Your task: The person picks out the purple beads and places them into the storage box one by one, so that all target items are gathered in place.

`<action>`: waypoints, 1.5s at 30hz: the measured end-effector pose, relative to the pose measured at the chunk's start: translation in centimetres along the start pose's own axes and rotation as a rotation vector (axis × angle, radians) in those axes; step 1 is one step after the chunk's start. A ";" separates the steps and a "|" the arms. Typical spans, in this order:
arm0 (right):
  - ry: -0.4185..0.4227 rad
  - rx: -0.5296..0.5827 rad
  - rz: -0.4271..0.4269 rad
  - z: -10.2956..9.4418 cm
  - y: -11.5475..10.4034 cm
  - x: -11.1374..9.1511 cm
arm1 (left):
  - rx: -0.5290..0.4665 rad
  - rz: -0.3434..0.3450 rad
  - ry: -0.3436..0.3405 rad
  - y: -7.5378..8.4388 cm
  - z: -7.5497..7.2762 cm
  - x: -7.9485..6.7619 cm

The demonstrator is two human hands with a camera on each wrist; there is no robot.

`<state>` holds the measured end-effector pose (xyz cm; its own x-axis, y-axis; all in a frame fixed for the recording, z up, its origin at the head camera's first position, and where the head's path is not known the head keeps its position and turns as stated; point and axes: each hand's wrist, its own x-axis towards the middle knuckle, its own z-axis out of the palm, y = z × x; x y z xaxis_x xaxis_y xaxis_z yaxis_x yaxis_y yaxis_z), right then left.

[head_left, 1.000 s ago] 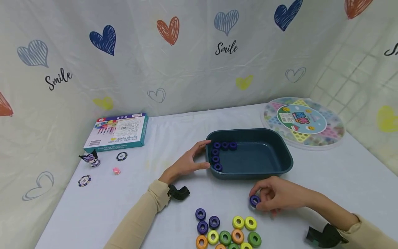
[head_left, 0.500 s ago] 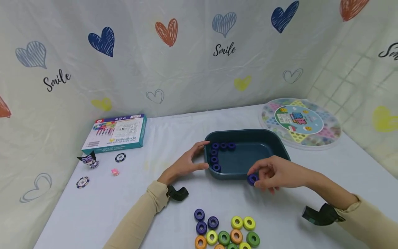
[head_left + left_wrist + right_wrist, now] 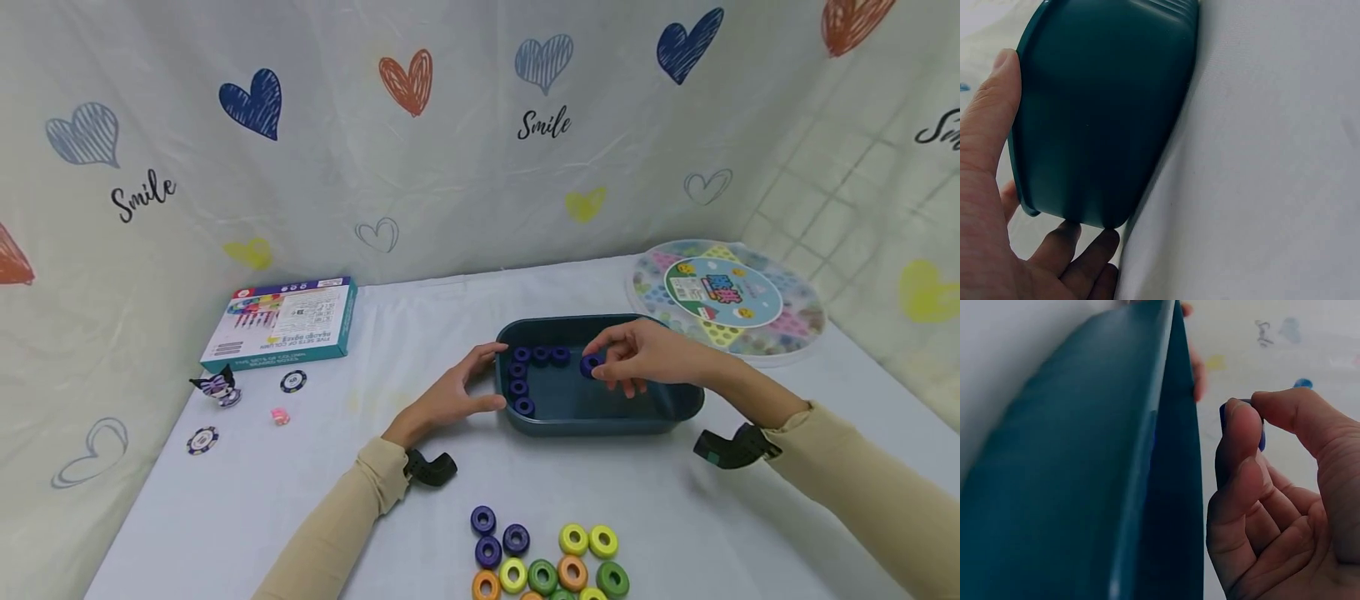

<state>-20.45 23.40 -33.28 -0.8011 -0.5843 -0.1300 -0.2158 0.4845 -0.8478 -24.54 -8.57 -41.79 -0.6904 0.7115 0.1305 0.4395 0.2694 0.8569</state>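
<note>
The right hand (image 3: 645, 354) pinches a purple ring (image 3: 588, 365) above the tray (image 3: 592, 427), whose left edge the left hand (image 3: 453, 396) touches, fingers spread.

Purple ring (image 3: 586, 365) in right hand (image 3: 651, 353)

The right fingers (image 3: 1244, 428) hide most of the purple ring (image 3: 1262, 440) in the right wrist view; the tray (image 3: 1072, 444) blurs there. The head view's bottom edge cuts through the nearest rings (image 3: 592, 594).

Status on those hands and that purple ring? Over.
Right hand: pinching purple ring-shaped bead above dark teal tray. Left hand: holding tray's left end. Nothing visibly in the way.
</note>
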 end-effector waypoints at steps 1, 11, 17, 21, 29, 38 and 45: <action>0.006 0.002 0.007 -0.2 0.1 0.4 | 0.008 -0.002 0.005 -0.4 0.1 0.1; 0.103 -0.023 0.133 -2.2 1.1 3.3 | 0.023 -0.020 0.018 -1.3 0.3 0.4; 0.138 -0.108 0.107 -2.7 1.7 4.7 | 0.015 -0.008 0.018 -1.3 0.2 0.4; 0.117 -0.212 0.088 -2.6 2.3 5.2 | 0.000 0.004 0.015 -1.2 0.3 0.5; -0.024 -0.300 0.239 -2.3 2.5 5.4 | -0.006 -0.008 0.019 -1.3 0.4 0.6; -0.116 -0.307 0.253 -2.0 2.9 5.9 | -0.007 -0.006 -0.008 0.4 -0.1 0.0; -0.126 -0.308 0.219 -1.9 3.0 6.2 | -0.013 0.003 -0.005 0.5 -0.2 -0.2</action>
<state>-27.14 22.46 -35.63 -0.7759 -0.5115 -0.3692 -0.2202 0.7681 -0.6013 -24.32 -8.69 -41.31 -0.6859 0.7158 0.1308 0.4344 0.2586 0.8628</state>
